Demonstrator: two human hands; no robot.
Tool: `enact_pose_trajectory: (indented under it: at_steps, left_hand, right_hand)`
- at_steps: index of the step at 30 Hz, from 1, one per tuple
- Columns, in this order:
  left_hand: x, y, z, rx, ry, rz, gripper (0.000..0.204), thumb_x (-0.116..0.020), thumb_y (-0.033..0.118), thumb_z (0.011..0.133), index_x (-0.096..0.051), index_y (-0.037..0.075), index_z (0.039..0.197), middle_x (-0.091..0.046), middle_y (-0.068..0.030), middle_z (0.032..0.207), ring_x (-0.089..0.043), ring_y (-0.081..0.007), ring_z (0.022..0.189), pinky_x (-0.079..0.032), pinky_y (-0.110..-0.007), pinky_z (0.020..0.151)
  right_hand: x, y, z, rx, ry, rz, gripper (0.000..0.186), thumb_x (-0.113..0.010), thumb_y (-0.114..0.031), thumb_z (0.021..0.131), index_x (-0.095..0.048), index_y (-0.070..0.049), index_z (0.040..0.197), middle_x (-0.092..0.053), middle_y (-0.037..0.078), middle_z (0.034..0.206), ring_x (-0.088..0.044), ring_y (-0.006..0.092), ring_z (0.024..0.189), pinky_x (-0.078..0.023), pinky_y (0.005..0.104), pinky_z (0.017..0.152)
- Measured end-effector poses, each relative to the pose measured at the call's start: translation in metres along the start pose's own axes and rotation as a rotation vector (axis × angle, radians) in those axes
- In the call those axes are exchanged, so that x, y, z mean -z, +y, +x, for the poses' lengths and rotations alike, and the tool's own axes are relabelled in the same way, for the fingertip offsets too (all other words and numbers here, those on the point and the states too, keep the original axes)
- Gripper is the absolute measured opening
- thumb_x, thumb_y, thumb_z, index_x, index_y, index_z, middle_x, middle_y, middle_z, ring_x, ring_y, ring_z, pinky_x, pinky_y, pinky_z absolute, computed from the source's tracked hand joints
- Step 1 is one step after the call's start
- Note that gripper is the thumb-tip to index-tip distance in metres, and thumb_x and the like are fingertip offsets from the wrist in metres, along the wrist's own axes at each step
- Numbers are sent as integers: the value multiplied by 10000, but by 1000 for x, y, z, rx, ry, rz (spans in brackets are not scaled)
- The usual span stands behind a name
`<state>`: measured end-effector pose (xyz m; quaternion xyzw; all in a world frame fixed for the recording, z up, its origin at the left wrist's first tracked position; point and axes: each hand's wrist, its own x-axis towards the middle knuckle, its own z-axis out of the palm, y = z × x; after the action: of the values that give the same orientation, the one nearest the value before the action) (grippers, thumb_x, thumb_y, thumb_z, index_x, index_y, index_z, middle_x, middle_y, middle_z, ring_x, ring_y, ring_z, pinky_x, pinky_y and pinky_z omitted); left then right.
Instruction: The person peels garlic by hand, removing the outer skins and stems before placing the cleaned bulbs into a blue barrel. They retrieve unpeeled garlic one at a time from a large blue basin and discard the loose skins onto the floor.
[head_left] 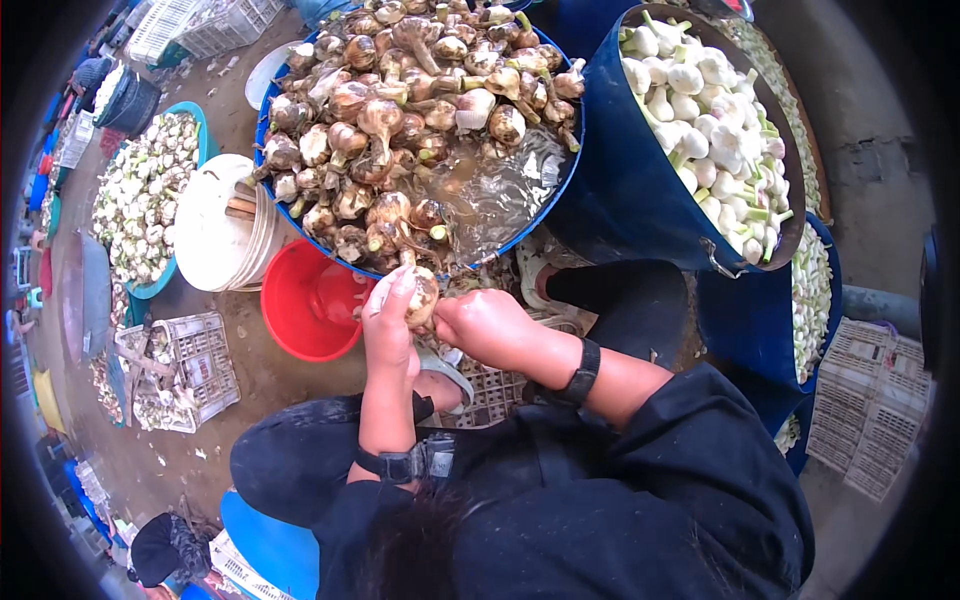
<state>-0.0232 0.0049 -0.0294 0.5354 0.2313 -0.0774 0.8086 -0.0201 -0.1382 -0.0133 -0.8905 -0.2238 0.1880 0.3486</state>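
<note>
My left hand (388, 322) grips a muddy brown bulb (421, 296) just in front of me, fingers wrapped over its top. My right hand (482, 323) is closed and presses against the same bulb from the right; whether it holds a small tool is hidden. Right above the hands stands a big blue tub (565, 195) filled with murky water and a heap of unpeeled brown bulbs (390, 110). At the upper right a tilted blue tub (620, 190) holds peeled white bulbs (710, 120).
A red bucket (300, 310) sits left of my hands, with a stack of white buckets (215, 230) beside it. Further left are a teal basin of bulbs (145, 190) and a white plastic crate (190, 370). More white crates (870, 400) stand at the right.
</note>
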Motion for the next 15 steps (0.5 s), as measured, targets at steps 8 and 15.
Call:
enact_pose_trajectory:
  at_steps: [8, 15]
  left_hand:
    - [6, -3, 5, 235, 24, -268, 426, -557, 337, 783, -551, 36, 1084, -606, -96, 1034, -572, -207, 963, -468, -315, 773]
    - [20, 5, 3, 136, -371, 389, 524, -556, 232, 791, -434, -6, 1241, -563, -67, 1088, -541, -141, 986, -430, -259, 855]
  right_hand:
    - [-29, 32, 13, -265, 92, 665, 295, -439, -232, 852, -585, 17, 791, -590, 224, 723, -590, 324, 659, -468, 429, 577]
    - [5, 14, -3, 62, 344, 62, 228, -508, -208, 858, -610, -17, 788, -595, 160, 689, -550, 378, 704, -458, 359, 635]
